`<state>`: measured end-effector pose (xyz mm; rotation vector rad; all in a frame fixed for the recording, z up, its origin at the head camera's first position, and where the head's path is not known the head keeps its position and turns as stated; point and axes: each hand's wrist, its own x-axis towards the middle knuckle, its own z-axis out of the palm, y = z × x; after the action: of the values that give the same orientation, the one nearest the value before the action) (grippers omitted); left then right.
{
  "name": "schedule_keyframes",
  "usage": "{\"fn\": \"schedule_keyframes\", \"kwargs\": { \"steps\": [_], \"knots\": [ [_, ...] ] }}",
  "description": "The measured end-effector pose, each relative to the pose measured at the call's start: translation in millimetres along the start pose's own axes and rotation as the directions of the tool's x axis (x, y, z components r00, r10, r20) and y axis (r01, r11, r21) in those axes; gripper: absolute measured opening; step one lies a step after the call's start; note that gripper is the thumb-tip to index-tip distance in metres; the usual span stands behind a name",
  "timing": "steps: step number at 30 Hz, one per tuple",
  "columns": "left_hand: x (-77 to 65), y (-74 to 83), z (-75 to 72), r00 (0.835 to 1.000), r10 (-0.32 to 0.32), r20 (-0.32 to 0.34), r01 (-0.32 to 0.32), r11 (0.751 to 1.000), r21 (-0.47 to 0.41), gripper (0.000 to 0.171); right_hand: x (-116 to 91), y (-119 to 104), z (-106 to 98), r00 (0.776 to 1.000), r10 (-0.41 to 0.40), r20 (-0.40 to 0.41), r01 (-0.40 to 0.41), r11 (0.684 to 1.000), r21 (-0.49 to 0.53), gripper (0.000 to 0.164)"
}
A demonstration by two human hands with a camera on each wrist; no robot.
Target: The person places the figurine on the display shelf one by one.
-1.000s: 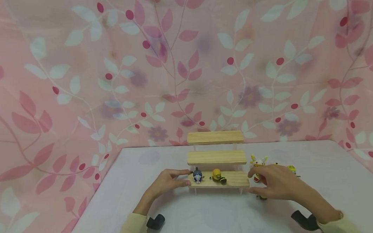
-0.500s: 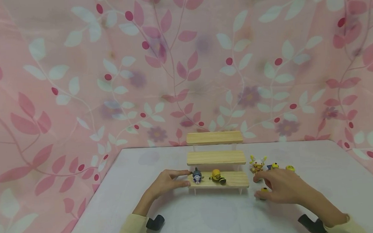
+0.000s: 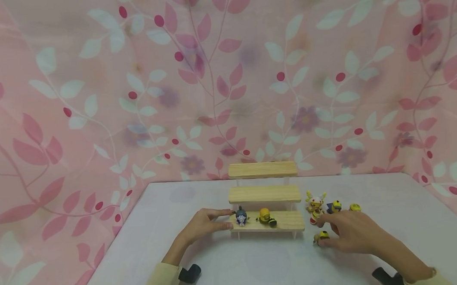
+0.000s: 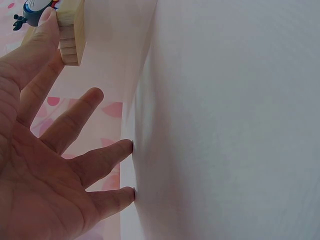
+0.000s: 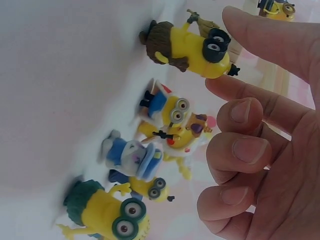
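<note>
A wooden three-step display stand [image 3: 264,194] is on the table. My left hand [image 3: 209,221] pinches the left end of its lowest board [image 4: 71,35] between thumb and index finger, the other fingers spread. A small blue-haired figure [image 3: 241,217] stands beside those fingertips. Further right on that board is a yellow minion figure [image 3: 266,216]. My right hand [image 3: 351,230] is at the right of the stand, its thumb and index finger apart on either side of the head of a minion figure in a brown skirt [image 5: 187,47]. Its other fingers are loosely curled; contact is unclear.
Behind that minion are several more figures: one with a horned hat [image 3: 314,201], a minion in blue [image 3: 334,206], a grey figure with a blue cap [image 5: 132,155] and a minion with a green skirt [image 5: 102,210]. A pink floral cloth [image 3: 210,96] hangs behind the table.
My right hand has moved right and toward me, away from the stand's end to the brown-skirted minion, uncovering figures behind. My left hand stays at the board.
</note>
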<state>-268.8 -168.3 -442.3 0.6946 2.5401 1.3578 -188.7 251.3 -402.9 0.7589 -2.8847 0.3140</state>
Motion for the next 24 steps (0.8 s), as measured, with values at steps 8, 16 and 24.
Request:
{"fn": "schedule_keyframes", "kwargs": {
  "steps": [8,16,24],
  "knots": [
    [0.3,-0.9,0.2,1.0,-0.009,-0.005,0.009,1.0,0.009,0.044,-4.4,2.6,2.2,1.0,0.0,0.002,0.0,1.0,-0.002,0.034],
    [0.5,-0.4,0.8,1.0,-0.009,-0.006,0.009,1.0,0.003,0.043,-5.6,4.5,4.7,1.0,0.0,0.001,0.0,1.0,0.002,0.029],
    [-1.0,0.3,1.3,1.0,-0.005,-0.004,0.005,1.0,0.003,0.043,-5.8,6.6,8.1,1.0,-0.012,0.003,0.012,1.0,0.024,0.026]
  ]
}}
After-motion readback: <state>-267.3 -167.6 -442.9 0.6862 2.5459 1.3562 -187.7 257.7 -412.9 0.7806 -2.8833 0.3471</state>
